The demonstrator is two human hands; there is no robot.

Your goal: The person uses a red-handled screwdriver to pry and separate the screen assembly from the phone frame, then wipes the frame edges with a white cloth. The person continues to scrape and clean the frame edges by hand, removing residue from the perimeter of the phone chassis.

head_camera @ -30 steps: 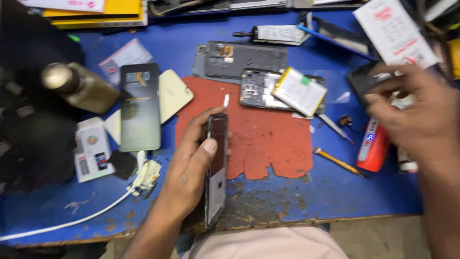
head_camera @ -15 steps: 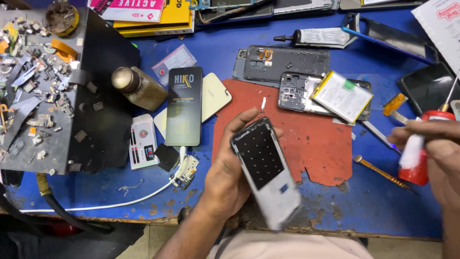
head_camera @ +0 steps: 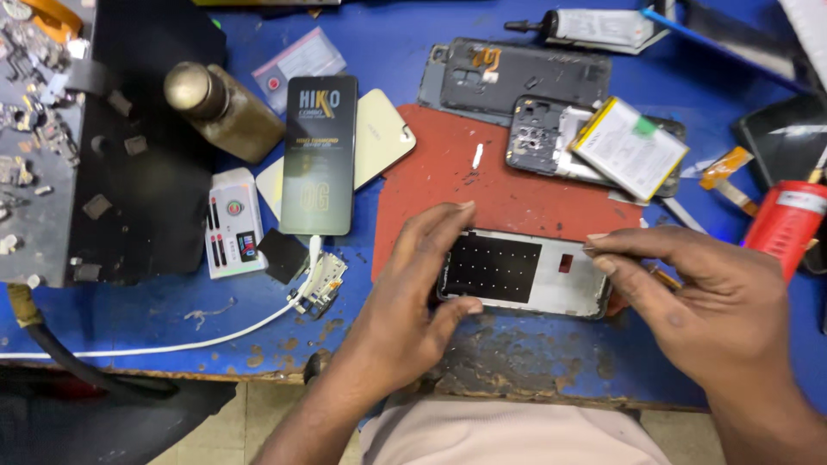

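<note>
We're gripping the frame [head_camera: 524, 274] from both ends.
Our left hand [head_camera: 413, 297] is pinching its left edge, our right hand [head_camera: 702, 297] is closing fingertips on its right edge; it's lying flat across the red mat [head_camera: 439, 172].

I've laid the phone frame [head_camera: 525, 274] flat between my hands; my right hand [head_camera: 698, 301] dropped the red bottle [head_camera: 786, 226].

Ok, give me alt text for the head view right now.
Both hands, left hand and right hand, hold a phone frame flat at the red mat's edge on a cluttered blue workbench. A red bottle stands at right.
</note>
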